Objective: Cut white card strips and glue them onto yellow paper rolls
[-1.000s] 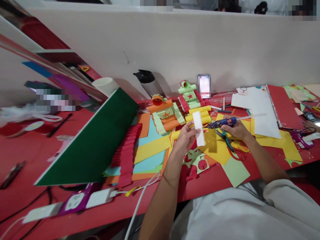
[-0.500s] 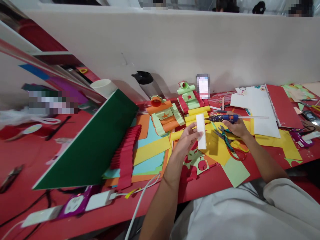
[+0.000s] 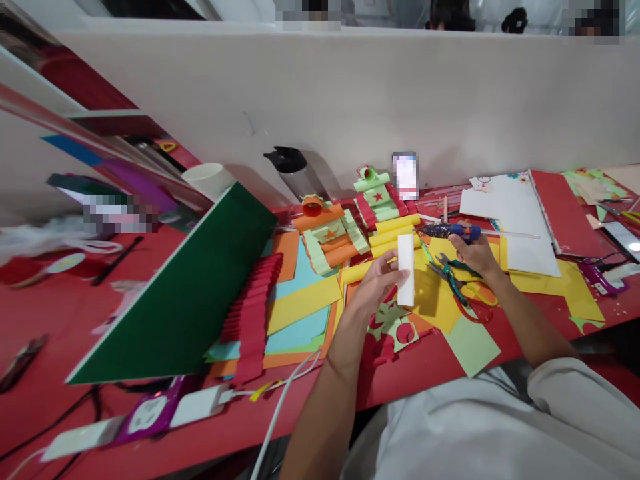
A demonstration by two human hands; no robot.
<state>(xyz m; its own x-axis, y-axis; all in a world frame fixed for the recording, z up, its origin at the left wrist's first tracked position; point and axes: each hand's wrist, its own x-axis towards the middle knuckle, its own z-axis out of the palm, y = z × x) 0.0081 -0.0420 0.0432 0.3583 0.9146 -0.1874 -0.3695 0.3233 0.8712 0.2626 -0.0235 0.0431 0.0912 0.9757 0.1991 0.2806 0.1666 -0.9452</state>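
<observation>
Between the thumb and fingers of my left hand (image 3: 376, 281) is a narrow white strip (image 3: 406, 270), held upright. My right hand (image 3: 474, 255) grips a blue glue gun (image 3: 453, 231), its front end pointing left near the top of the strip. A clear glue stick (image 3: 515, 235) sticks out of the gun's back. Rolled yellow paper tubes (image 3: 395, 227) lie just behind the strip. Below the glue gun are green-handled pliers (image 3: 453, 277) and scissors with red and yellow handles (image 3: 480, 300), resting on yellow paper (image 3: 435, 293).
An orange and green paper figure (image 3: 330, 233) and a red and green one (image 3: 376, 197) stand at the back. A dark green board (image 3: 175, 293) leans on the left. A bottle (image 3: 295, 170), a phone (image 3: 405, 175), a power strip (image 3: 150, 413) and a white cable (image 3: 280, 407) are around.
The white strip has shifted slightly down and right in my left hand. The glue gun has moved a little to the right and stays in my right hand.
</observation>
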